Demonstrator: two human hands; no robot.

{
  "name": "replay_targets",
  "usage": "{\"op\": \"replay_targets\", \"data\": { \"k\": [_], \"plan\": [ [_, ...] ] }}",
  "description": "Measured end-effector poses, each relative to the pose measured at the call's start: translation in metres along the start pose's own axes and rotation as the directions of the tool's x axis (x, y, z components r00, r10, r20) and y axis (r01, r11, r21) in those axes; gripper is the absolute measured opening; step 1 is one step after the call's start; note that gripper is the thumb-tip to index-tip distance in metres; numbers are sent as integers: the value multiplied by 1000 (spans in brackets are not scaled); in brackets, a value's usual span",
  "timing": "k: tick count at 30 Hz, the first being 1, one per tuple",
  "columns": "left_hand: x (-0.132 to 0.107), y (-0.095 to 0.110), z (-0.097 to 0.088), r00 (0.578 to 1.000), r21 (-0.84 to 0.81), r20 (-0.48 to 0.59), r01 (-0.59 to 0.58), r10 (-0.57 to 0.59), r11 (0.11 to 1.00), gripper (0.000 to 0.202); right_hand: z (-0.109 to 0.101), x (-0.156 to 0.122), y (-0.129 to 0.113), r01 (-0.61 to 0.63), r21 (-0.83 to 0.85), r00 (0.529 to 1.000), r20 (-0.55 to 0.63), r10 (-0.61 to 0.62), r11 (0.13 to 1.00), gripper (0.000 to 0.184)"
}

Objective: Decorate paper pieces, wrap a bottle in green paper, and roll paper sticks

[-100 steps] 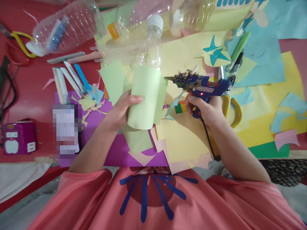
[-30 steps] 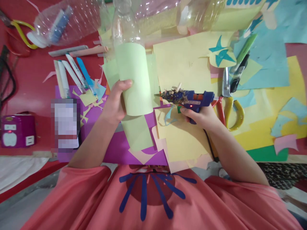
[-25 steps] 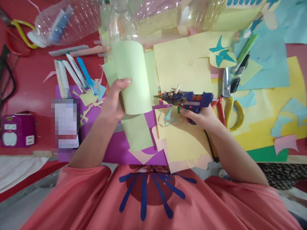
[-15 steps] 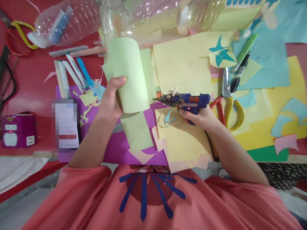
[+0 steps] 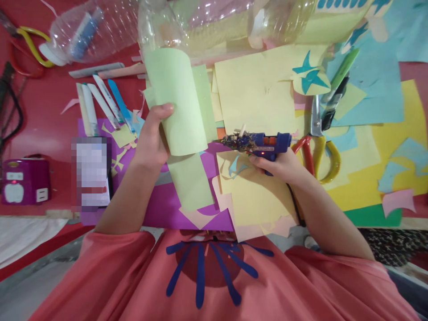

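Observation:
My left hand [image 5: 154, 131] is closed round a clear plastic bottle [image 5: 160, 26] wrapped in pale green paper [image 5: 179, 107]. Its thumb presses on the paper, while the other fingers are hidden behind. The bottle tilts, with its bare clear end away from me. In my right hand [image 5: 281, 165] is a blue glue gun [image 5: 272, 141] with a small red light lit. Dark, stringy residue [image 5: 242, 140] clings round its front. The nozzle points left, a little to the right of the green paper's lower edge. A dark cord runs down from the grip.
Scissors [image 5: 317, 151] with red and yellow handles lie right of the glue gun, by a cutter knife [image 5: 336, 100]. Markers [image 5: 100, 102] and a phone [image 5: 92, 174] are on the left. More plastic bottles [image 5: 96, 35] lie along the back. Paper sheets and scraps [image 5: 254, 93] cover much of the table.
The wrapped bottle has shifted slightly away and left, tilting a little more. My right hand and the glue gun have hardly moved.

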State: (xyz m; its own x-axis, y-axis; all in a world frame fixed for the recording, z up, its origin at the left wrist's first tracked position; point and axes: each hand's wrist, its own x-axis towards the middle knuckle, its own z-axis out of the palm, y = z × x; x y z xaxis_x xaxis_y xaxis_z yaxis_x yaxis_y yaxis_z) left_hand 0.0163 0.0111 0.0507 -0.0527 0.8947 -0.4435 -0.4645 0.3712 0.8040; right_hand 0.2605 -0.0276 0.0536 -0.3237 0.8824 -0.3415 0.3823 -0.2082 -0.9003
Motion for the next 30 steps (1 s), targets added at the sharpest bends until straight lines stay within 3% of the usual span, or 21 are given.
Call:
{"op": "replay_targets", "data": {
  "k": [5,13,23,30],
  "plan": [
    [3,-5,-5,998,66,54,-36,33,997,40,-1,-1,-1,-8,28,1000,-8,8,1000,16],
    [2,-7,-4,998,125,32,-49,45,991,38,-1,-1,2,6,61,998,-61,-2,998,16],
    [-1,-4,0,994,34,110,11,-15,999,35,-3,-1,5,35,73,993,-112,-26,997,20],
    [-3,-7,1,981,106,188,33,-52,994,32,-4,-1,9,30,91,983,-184,-13,995,23]
  ]
}}
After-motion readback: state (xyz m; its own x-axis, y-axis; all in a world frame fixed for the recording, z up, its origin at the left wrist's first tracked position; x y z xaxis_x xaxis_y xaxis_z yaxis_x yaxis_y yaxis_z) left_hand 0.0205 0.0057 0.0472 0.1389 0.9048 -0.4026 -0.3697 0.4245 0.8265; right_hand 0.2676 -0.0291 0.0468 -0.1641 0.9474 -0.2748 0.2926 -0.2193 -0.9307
